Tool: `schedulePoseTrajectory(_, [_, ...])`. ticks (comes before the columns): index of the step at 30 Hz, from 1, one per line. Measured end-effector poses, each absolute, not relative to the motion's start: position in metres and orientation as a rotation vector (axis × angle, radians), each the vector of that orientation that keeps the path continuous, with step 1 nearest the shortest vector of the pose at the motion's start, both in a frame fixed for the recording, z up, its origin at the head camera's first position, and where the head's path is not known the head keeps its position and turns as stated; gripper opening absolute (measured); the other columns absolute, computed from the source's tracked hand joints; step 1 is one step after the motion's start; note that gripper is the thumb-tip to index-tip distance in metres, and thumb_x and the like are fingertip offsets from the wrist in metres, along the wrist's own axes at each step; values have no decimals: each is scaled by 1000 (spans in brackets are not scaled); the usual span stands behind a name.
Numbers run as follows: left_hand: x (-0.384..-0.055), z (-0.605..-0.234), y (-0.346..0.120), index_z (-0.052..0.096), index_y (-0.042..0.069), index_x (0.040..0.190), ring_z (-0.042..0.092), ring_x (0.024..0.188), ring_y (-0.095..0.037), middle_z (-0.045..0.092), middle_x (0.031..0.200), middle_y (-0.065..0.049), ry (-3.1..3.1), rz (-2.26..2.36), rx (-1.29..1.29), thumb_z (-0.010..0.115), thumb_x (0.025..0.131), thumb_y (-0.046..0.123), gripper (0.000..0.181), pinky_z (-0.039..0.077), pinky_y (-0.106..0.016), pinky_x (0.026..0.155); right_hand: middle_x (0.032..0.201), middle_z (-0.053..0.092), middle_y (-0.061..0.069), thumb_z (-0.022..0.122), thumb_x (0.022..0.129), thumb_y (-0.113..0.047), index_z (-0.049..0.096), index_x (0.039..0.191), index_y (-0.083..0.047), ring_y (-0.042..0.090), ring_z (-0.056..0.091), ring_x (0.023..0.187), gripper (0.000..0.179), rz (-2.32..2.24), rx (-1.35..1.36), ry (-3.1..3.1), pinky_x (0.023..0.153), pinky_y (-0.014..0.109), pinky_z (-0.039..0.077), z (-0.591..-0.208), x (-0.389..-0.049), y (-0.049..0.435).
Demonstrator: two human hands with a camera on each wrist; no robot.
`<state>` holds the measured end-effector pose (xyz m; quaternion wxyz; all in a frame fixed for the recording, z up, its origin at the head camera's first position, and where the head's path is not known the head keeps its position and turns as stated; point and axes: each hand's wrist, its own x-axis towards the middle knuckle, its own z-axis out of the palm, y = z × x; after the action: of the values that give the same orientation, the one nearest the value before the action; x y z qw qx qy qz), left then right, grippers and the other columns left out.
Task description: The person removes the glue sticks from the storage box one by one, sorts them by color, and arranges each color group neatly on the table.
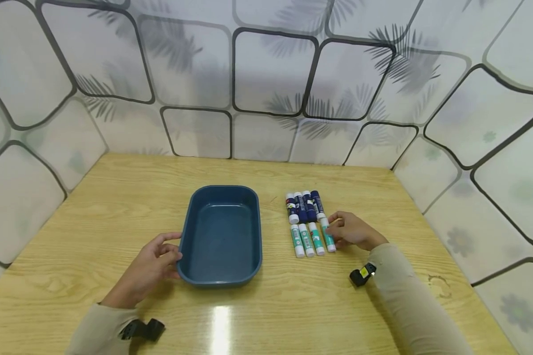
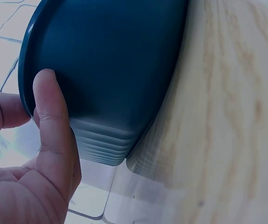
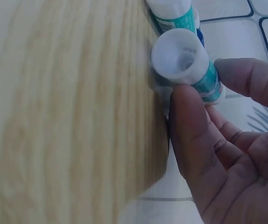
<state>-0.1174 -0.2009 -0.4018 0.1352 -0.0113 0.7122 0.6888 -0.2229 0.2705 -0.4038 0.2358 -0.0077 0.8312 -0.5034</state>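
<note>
A deep dark-blue rectangular tray [image 1: 219,284] stands on the table. My left hand [image 1: 157,259] is at its left side, the thumb [image 2: 52,112] lying along the outer wall and another fingertip right at the rim. To the right of the tray lie glue sticks in two rows: several navy-and-white ones [image 1: 309,207] behind, several green-and-white ones [image 1: 305,240] in front. With thumb and fingertips, my right hand [image 1: 348,230] pinches the rightmost green glue stick [image 1: 328,235]. In the right wrist view, the hollow white end of that glue stick [image 3: 180,56] faces the camera.
The light wooden table [image 1: 284,315] meets patterned cloth walls [image 1: 271,74] at the back and both sides. A black wrist camera [image 1: 362,274] sits at the right sleeve and another [image 1: 144,329] at the left.
</note>
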Motion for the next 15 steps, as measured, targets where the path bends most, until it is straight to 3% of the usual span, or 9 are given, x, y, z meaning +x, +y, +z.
schedulePoseTrajectory(15, [-116,-400,-201,27,-3,144,62,78,-22,49,101,-14,2064,1983,-36,43,97,1,50,57,-38,68,98,61,15,63,93,-11,45,118,5,20,62,73,35,-1339,-8,2295,63,34,57,-401,-221,263])
